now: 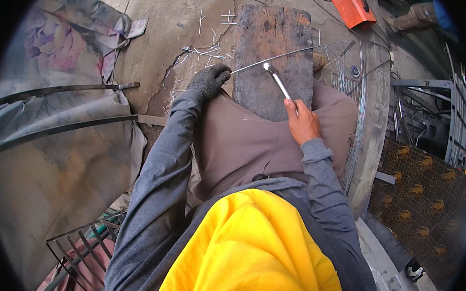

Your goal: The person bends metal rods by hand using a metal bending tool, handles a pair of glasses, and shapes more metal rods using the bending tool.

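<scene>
My left hand (210, 80), in a dark grey knitted glove, is closed on one end of a thin metal rod (293, 53). The rod slants across a worn, dark-stained wooden plank (273, 35) and reaches past its right edge. My bare right hand (302, 122) grips a hammer (281, 85) by its silver handle. The hammer's head is over the plank, just below the rod; whether it touches the wood I cannot tell. The plank's near end lies between my legs, under the brown cloth (244, 141) of my trousers.
Short cut metal pieces (207, 53) lie scattered on the concrete left of the plank. Long thin rods (360, 122) lie along my right side. An orange box-shaped machine (351, 9) with cables stands at the far right. Draped cloth (64, 166) hangs at left; a metal frame (454, 117) stands at right.
</scene>
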Tool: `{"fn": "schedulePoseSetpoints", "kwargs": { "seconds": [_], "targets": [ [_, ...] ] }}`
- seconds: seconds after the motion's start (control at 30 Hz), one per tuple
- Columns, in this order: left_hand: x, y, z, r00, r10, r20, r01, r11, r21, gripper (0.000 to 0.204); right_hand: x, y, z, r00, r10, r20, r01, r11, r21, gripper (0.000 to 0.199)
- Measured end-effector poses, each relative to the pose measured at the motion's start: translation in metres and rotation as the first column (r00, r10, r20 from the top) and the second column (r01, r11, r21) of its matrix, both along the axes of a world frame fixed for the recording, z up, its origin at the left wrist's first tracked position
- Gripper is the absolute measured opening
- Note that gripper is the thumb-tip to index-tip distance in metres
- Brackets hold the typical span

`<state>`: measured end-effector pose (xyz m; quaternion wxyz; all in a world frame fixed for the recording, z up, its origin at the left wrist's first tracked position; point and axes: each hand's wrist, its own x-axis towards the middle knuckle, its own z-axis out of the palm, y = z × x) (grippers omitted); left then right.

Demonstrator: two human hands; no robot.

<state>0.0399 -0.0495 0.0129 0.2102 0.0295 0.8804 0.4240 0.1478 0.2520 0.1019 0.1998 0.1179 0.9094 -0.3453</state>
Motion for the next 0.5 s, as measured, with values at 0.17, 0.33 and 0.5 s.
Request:
{"fn": "schedulePoseSetpoints", "kwargs": {
  "seconds": [0.17, 0.33, 0.5],
  "targets": [
    [0.023, 0.029, 0.062, 0.828, -0.550, -0.111, 0.376, 0.690, -0.618, 0.026, 0.023, 0.035, -0.027, 0.987, -0.158, -0.027, 0.158, 0.987, -0.020, 0.054],
    [0.046, 0.029, 0.071, 0.943, -0.268, -0.198, 0.160, 0.885, -0.438, 0.023, 0.021, 0.041, -0.033, 0.987, -0.159, 0.005, 0.158, 0.978, -0.136, 0.054],
    [0.043, 0.036, 0.065, 0.943, 0.060, -0.326, -0.069, 0.998, -0.015, 0.023, 0.021, 0.042, -0.044, 0.989, -0.146, -0.022, 0.139, 0.970, -0.200, 0.055]
  ]
}}
